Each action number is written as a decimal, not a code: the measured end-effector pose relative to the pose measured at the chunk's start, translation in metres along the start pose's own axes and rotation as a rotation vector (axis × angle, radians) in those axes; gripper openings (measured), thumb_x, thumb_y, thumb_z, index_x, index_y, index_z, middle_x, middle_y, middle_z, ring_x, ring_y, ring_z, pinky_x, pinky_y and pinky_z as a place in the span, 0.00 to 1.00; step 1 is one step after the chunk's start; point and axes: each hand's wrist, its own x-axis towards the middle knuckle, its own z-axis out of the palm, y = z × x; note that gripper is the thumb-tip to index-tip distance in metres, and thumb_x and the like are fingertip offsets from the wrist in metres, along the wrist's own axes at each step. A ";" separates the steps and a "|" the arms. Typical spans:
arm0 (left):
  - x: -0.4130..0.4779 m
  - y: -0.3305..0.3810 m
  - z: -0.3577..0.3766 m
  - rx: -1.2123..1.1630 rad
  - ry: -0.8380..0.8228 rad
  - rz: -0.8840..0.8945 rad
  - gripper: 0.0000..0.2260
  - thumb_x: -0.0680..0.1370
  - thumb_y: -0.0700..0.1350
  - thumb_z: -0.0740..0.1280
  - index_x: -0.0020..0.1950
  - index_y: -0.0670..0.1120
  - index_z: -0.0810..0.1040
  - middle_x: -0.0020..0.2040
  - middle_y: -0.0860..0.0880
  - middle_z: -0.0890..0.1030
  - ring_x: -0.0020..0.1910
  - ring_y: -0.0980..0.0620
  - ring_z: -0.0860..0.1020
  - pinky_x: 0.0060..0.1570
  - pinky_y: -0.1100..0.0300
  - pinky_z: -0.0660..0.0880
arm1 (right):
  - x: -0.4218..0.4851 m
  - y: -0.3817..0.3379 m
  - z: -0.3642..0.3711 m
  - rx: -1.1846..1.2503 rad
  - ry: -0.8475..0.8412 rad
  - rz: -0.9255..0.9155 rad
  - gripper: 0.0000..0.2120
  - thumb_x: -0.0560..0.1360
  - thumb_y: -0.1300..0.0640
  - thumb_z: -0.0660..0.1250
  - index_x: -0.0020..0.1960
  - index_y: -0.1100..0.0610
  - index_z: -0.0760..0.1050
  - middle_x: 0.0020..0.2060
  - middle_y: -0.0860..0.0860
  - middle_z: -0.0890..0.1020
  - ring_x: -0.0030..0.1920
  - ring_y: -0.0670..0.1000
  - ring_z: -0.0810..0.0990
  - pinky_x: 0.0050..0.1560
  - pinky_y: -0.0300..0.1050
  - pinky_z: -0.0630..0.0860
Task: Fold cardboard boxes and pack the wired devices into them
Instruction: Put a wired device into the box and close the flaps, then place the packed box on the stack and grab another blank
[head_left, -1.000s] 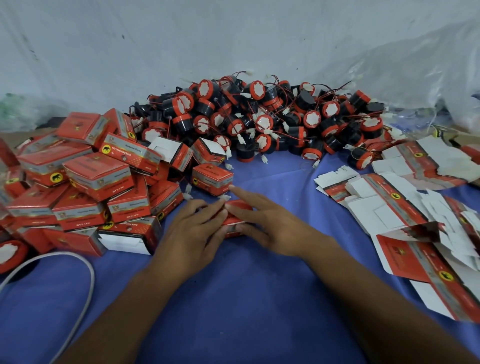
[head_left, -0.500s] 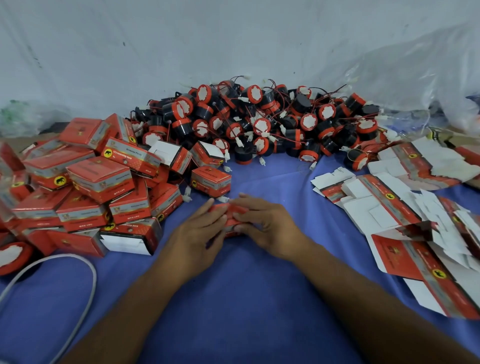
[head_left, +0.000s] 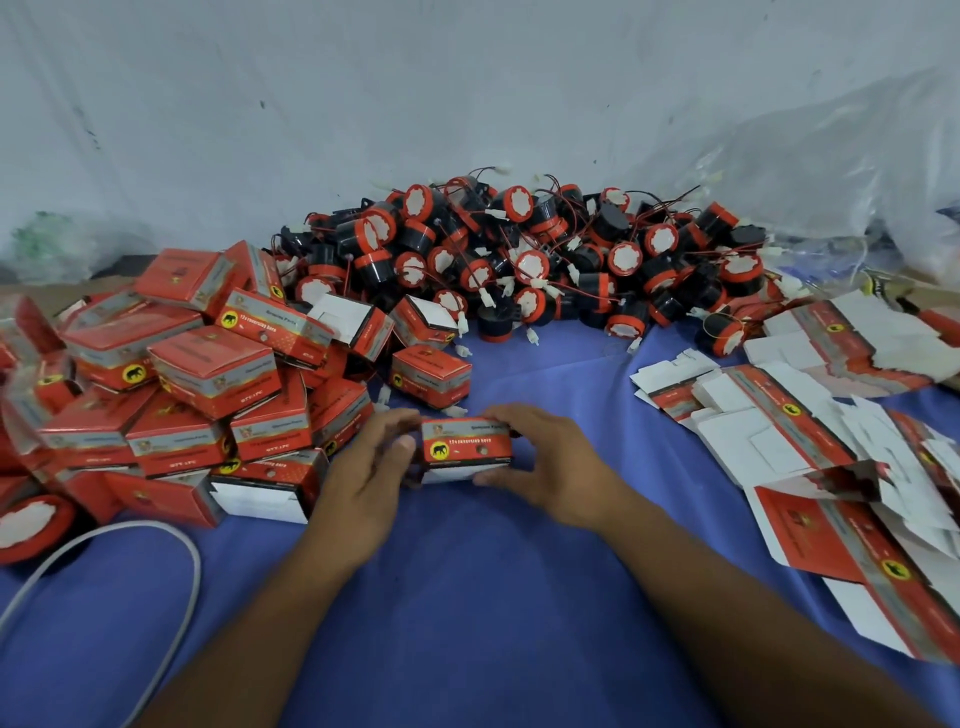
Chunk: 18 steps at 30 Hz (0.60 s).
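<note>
Blue cloth (head_left: 467, 597); hands (head_left: 363, 480) (head_left: 553, 467) cover the box (head_left: 466, 449) ends.

Folded boxes (head_left: 208, 374) left, flat blanks (head_left: 810, 441) right, wired devices (head_left: 530, 260) heaped behind.

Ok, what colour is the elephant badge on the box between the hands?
The badge is yellow with a black elephant, on the red box; head view.

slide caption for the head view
Left hand and right hand grip a red box before the heap of wired devices.
</note>
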 end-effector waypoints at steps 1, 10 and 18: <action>0.003 -0.002 0.000 -0.064 0.060 -0.043 0.10 0.81 0.52 0.59 0.60 0.59 0.76 0.56 0.59 0.81 0.50 0.51 0.83 0.46 0.56 0.80 | 0.002 -0.002 0.001 0.028 0.051 0.006 0.25 0.71 0.54 0.79 0.65 0.56 0.76 0.56 0.44 0.81 0.57 0.42 0.78 0.61 0.43 0.76; 0.005 -0.003 0.003 0.130 0.083 -0.160 0.08 0.81 0.39 0.65 0.45 0.48 0.80 0.38 0.52 0.81 0.40 0.52 0.80 0.45 0.56 0.76 | 0.113 -0.083 0.026 0.200 0.410 0.176 0.25 0.75 0.57 0.74 0.68 0.59 0.71 0.55 0.50 0.80 0.51 0.44 0.77 0.53 0.36 0.74; 0.002 0.001 0.000 0.195 0.034 -0.154 0.09 0.81 0.43 0.64 0.43 0.46 0.81 0.38 0.49 0.82 0.40 0.52 0.80 0.45 0.53 0.78 | 0.183 -0.138 0.037 0.236 0.099 0.134 0.20 0.81 0.58 0.63 0.71 0.65 0.70 0.62 0.59 0.80 0.59 0.57 0.79 0.55 0.44 0.75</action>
